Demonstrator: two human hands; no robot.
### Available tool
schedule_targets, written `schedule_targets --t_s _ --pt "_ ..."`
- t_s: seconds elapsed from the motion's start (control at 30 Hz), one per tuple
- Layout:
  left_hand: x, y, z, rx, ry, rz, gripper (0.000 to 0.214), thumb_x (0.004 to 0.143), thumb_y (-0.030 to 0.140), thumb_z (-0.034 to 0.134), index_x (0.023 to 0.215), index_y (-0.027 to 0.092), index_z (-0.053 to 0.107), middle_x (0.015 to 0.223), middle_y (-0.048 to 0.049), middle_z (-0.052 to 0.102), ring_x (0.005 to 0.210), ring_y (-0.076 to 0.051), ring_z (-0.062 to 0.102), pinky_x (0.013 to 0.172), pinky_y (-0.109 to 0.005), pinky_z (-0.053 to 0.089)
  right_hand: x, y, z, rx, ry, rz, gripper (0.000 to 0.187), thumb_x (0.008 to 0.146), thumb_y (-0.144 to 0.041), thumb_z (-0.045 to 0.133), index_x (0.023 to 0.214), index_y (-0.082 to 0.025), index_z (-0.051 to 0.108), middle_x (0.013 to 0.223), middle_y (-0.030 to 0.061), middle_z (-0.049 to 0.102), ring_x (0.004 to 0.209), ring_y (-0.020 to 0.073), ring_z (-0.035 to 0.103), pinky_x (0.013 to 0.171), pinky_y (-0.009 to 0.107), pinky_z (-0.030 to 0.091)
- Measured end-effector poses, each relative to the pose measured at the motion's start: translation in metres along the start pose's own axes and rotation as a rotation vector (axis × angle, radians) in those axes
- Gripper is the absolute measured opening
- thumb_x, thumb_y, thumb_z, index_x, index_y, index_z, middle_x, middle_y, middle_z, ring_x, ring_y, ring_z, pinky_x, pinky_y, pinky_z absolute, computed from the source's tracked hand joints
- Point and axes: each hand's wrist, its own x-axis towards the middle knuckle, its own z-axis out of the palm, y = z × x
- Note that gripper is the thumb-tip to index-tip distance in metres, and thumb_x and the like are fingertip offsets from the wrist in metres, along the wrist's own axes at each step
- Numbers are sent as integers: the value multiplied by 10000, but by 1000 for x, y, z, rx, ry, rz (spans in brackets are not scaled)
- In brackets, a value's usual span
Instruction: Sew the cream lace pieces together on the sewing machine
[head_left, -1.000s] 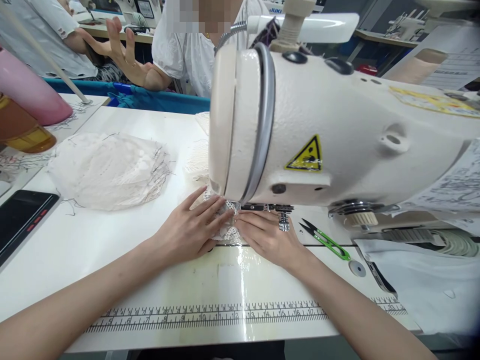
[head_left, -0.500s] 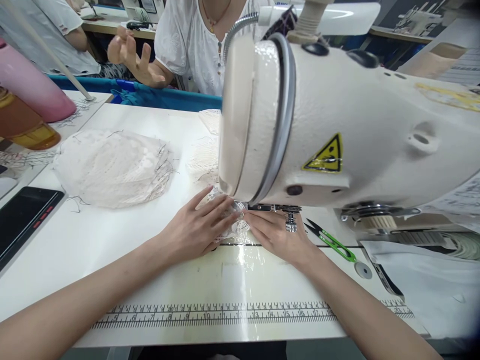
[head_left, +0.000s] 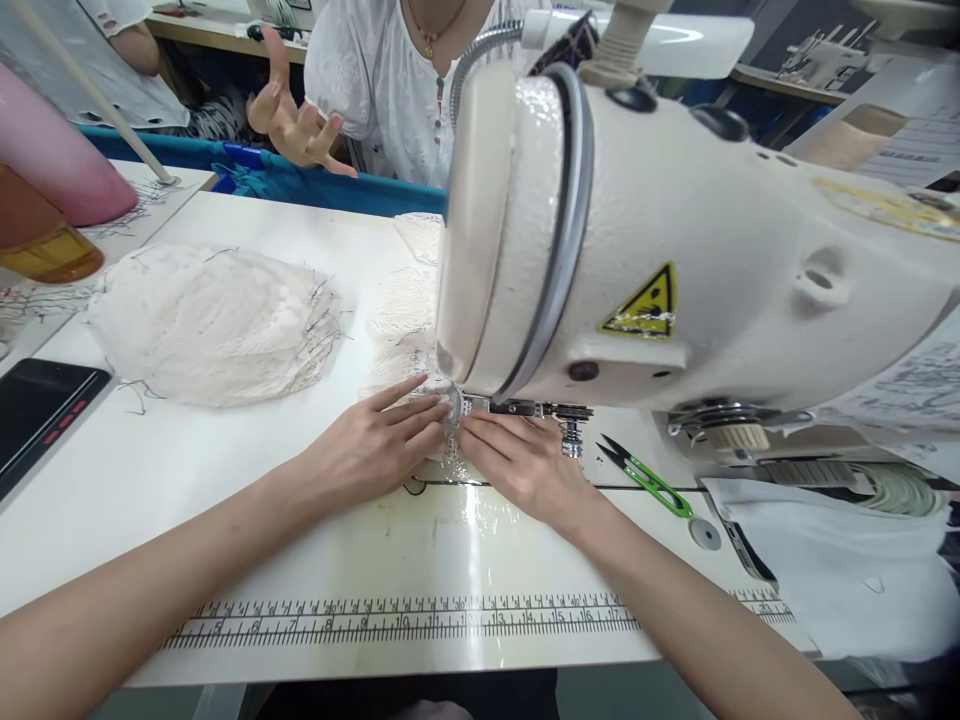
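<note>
Lace piece [head_left: 451, 447] lies flat under the needle end of the sewing machine [head_left: 675, 250]; left hand [head_left: 367, 452] and right hand [head_left: 525, 465] press on it from either side, fingers stretched out flat, clasping nothing; green snips [head_left: 646, 478] lie on the table below the machine's arm; stack of lace [head_left: 210, 325] sits well left of the machine; a co-worker's hand [head_left: 296, 115] is raised beyond it.

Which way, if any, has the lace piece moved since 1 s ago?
Yes. The lace piece fed away from the person, under the sewing machine head: its near edge reached the dark seam line before, now stops short.
</note>
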Motion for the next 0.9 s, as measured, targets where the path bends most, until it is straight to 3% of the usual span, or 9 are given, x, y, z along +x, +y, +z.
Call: schedule_targets --t_s 0.33,0.47,0.63,0.77,0.9 --pt "-3 -4 4 -32 -20 -33 262 943 97 382 967 124 641 1165 -113 694 1132 -205 641 1136 -442 385 3 -2 4 119 -2 149 190 898 -137 583 1068 -190 650 1043 -22 734 861 95 663 766 244 465" --pt "-5 -6 5 -50 -1 -32 242 938 113 399 1002 115 632 1193 -126 678 1150 -221 630 1127 -466 392 3 -5 3 141 -9 185 131 925 -189 575 1013 -221 667 1043 -30 733 822 86 662 757 241 463" --pt "-6 -1 3 -57 28 8 269 948 157 444 1146 86 613 1239 -123 655 1190 -238 602 1116 -453 412 -5 3 1 249 -26 177 207 906 -346 605 1038 -198 663 1059 17 720 880 132 670 736 266 482" --pt "-11 7 5 -87 -15 32 384 949 218 472 1303 88 541 1318 -114 603 1249 -250 554 1082 -426 453 -12 12 1 323 -20 137 249 862 -152 513 1065 -191 652 1060 23 709 828 124 664 703 269 485" --pt "-13 8 7 -101 -28 35 378 944 224 482 1278 68 569 1287 -122 623 1218 -258 578 1038 -410 495 -13 16 -2 307 -60 87 353 817 -69 453 1087 -180 651 1064 38 700 846 133 653 704 278 489"
